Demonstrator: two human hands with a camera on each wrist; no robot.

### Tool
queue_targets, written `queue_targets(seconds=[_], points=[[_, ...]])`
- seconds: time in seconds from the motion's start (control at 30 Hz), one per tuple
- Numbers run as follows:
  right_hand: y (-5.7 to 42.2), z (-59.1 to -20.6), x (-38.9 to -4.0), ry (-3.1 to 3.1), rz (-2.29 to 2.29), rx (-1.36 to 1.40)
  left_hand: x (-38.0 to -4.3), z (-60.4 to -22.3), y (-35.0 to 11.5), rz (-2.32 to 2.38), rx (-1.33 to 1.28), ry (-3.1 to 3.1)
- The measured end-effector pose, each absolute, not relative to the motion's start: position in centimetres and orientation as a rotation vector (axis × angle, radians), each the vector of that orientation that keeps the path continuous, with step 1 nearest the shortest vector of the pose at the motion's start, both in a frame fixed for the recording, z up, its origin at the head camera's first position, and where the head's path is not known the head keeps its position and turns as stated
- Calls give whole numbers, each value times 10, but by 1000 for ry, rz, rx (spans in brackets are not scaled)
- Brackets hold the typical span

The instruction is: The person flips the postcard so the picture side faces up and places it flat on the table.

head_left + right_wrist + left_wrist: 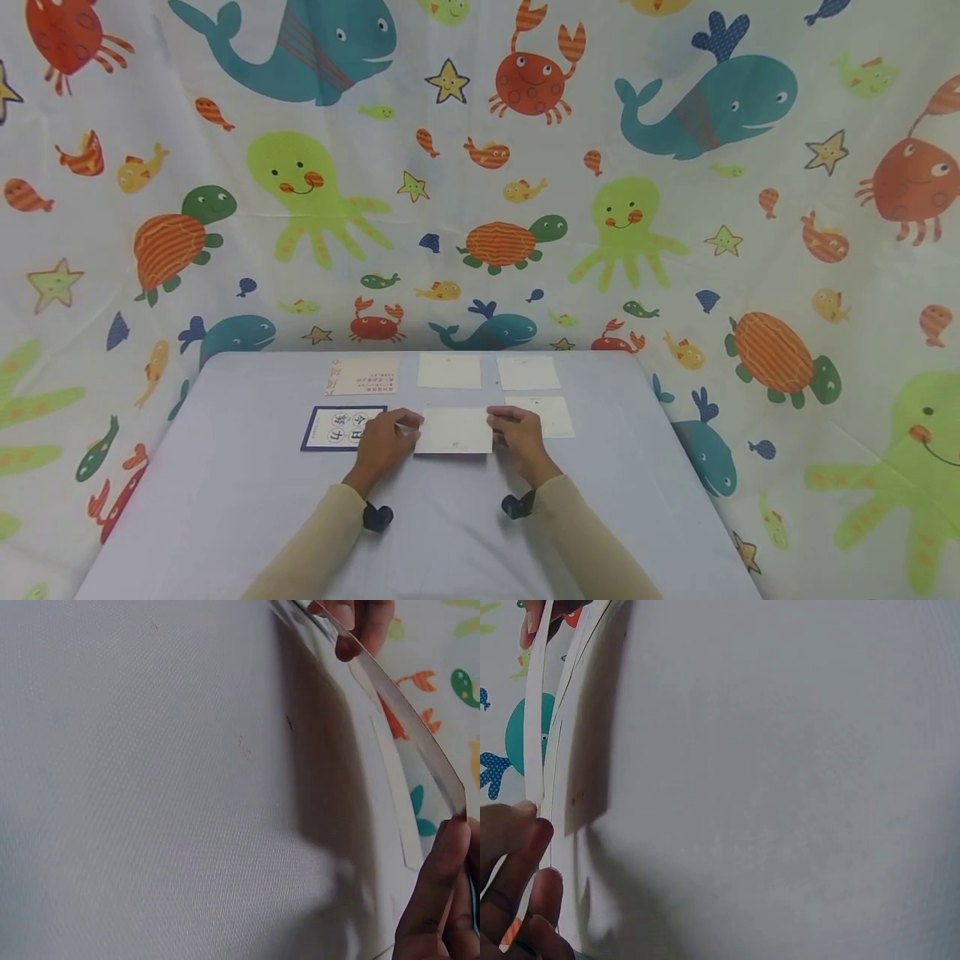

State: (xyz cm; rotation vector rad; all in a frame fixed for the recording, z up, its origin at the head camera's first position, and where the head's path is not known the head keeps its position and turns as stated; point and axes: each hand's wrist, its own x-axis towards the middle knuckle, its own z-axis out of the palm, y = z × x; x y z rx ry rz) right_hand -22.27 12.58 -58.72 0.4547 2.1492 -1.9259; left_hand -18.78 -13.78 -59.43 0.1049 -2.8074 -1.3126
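Note:
A white card (453, 429) is held by its two short edges, raised over the table, with a shadow below it in both wrist views. My left hand (387, 444) pinches its left edge between thumb and fingers. At the opposite edge my right hand (522, 439) pinches it the same way. Seen nearly edge-on, the card (534, 712) looks like a thin strip in the left wrist view and a slightly bowed one (416, 724) in the right. A blue-bordered card (322, 429) with circled characters lies beside the left hand, partly covered by it. Behind the right hand lies another white card (555, 415).
A pale pink card (365, 377) with red print and two white cards (448, 372) (528, 373) lie in a row at the back of the white-covered table (247, 508). A curtain (480, 183) printed with sea animals hangs behind and at both sides.

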Motion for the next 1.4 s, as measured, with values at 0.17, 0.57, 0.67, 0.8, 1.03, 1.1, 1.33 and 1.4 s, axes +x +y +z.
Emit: queue_targets(seconds=[0.17, 0.57, 0.67, 0.8, 1.03, 1.1, 1.33, 1.4], points=[[130, -586, -224, 2135, -1892, 415, -189, -591, -143, -1321, 134, -2798], [132, -586, -226, 2114, -1884, 347, -194, -588, -146, -1352, 209, -2752], [133, -587, -226, 2112, -1884, 343, -194, -587, -146, -1364, 214, -2738], [133, -587, -225, 2106, -1901, 324, -193, -588, -146, -1373, 214, -2719], [132, -589, -222, 2116, -1907, 380, -193, -588, -145, -1376, 184, -2682], [132, -590, -221, 2136, -1893, 385, -193, -588, -145, -1390, 177, -2675], [132, -596, -218, 2153, -1895, 370, -192, -590, -143, -1427, 211, -2644], [132, -598, -218, 2150, -1911, 378, -192, -591, -142, -1437, 228, -2627]])
